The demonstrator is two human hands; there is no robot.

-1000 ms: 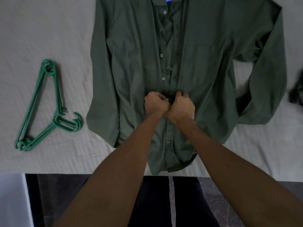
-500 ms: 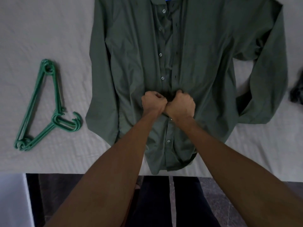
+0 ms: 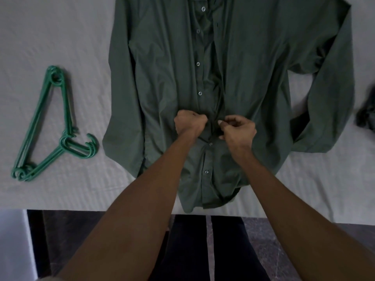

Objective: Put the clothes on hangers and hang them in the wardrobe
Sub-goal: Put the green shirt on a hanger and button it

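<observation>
On the pale bedcover (image 3: pixel 60 33), seen from the head camera, the top of the dark green shirt (image 3: pixel 162 67) runs out of the upper edge, so its collar is cut off. A dark bundle (image 3: pixel 367 118) at the right edge is also cropped and too dim to identify. Whether the button under the hands is fastened cannot be made out, since the fingers cover it.

The shirt lies flat, front up, long-sleeved, with small pale buttons down an open placket; the lowest buttons near the hem look fastened. Its long axis runs from the hem at the near edge of the bed away toward the top of the view, sleeves lying down each side, the right one bent at the elbow.

Left hand (image 3: pixel 189 123) is clenched on the placket's left edge at mid-shirt. Right hand (image 3: pixel 238 129) pinches the opposite edge, thumb and fingertips curled round the cloth, just beside the left.

Green hangers (image 3: pixel 50 126) lie stacked well to the left of the shirt, hooks pointing toward it.
</observation>
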